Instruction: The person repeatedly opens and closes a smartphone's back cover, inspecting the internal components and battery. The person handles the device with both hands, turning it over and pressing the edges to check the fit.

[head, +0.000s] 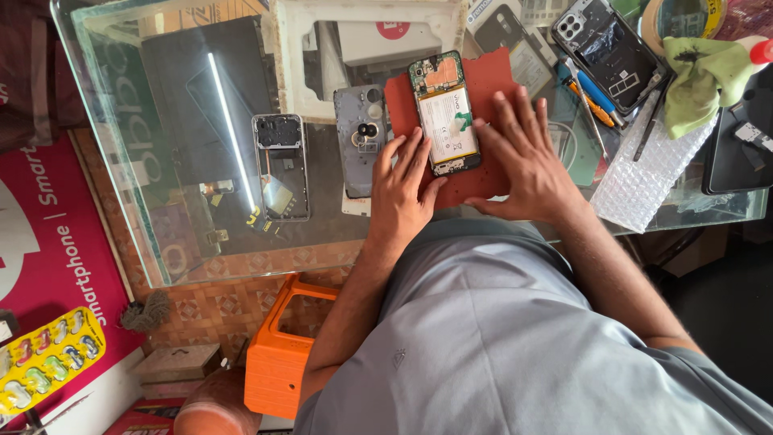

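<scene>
An opened phone (pixel 445 113), its back cover off so the white battery and green circuit board show, lies face down on a red mat (pixel 491 80) on the glass worktop (pixel 161 161). It sits between the two hands. The left hand (pixel 405 189) rests flat with its fingers (pixel 415 153) spread and extended, their tips touching the phone's left edge near its lower end; nothing is gripped. The right hand (pixel 523 165) lies palm down on the mat, fingers (pixel 507 113) stretched open, the forefinger side just touching the phone's right edge; it too holds nothing.

Just left of the left fingers lies a grey back cover (pixel 360 137) with a camera cutout, and further left a bare phone frame (pixel 280 165). Beyond the right fingertips, blue and orange tools (pixel 594 95) lie beside another opened dark phone (pixel 609 50). Further right of them sit a green cloth (pixel 704 76) and a sheet of bubble wrap (pixel 644 173). Below the worktop, near the left forearm, stands an orange plastic box (pixel 278 362).
</scene>
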